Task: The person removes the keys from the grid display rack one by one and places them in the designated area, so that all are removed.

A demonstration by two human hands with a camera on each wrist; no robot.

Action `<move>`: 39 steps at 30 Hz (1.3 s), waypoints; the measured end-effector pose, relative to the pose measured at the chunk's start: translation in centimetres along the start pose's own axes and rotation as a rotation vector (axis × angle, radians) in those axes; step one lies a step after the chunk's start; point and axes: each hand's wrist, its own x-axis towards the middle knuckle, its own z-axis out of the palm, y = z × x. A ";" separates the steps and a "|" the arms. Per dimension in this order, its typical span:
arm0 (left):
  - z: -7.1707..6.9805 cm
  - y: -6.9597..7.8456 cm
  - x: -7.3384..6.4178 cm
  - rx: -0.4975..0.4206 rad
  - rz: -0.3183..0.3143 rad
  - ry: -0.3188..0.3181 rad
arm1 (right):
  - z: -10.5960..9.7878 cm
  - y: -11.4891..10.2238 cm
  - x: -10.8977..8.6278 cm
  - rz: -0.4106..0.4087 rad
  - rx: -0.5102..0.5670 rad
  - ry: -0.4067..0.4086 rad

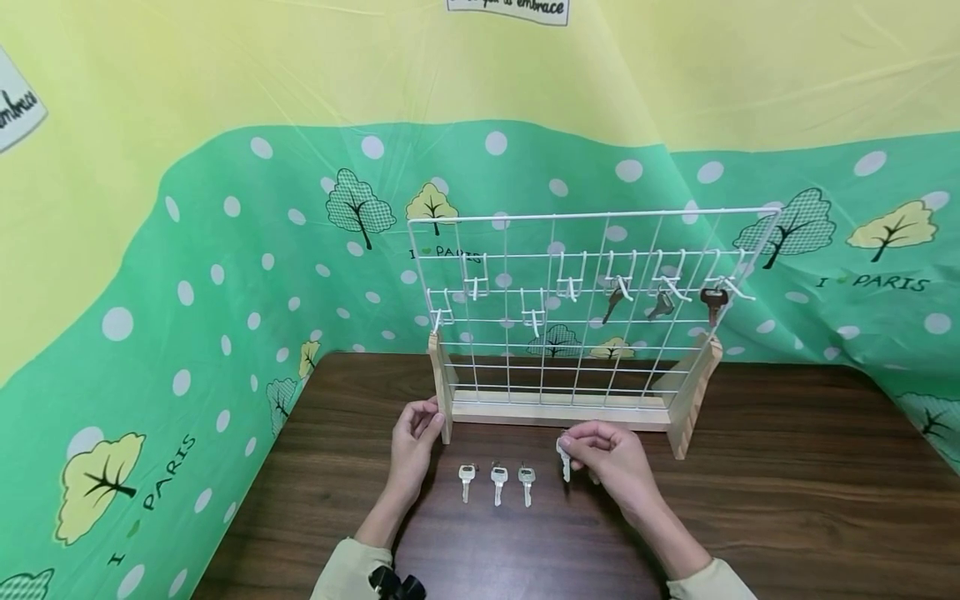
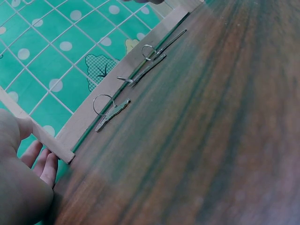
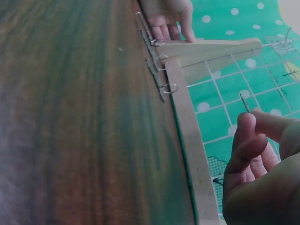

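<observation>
My right hand (image 1: 611,460) pinches a silver key (image 1: 564,461) between thumb and fingertips, in front of the rack's wooden base. Only a thin end of that key (image 3: 245,104) shows past the fingers in the right wrist view. With thumb and fingers on either side, my left hand (image 1: 412,442) holds the left wooden leg (image 2: 47,139) of the white wire rack (image 1: 555,342). Between the hands, three silver keys lie in a row on the table: a left key (image 1: 467,482), a middle key (image 1: 498,483) and a right key (image 1: 527,485). Each has a small ring.
Several white hooks hang on the grid, among them a bare hook (image 1: 533,319) low in the middle. Toward the right, hooks carry a dark key (image 1: 612,305), a grey key (image 1: 662,305) and a black-headed key (image 1: 714,303). A patterned green cloth (image 1: 225,333) stands behind the brown table (image 1: 810,467).
</observation>
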 end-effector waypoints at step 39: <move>0.0 0.0 0.0 -0.005 0.008 -0.003 | 0.6 3.0 0.4 -0.061 -0.337 -0.053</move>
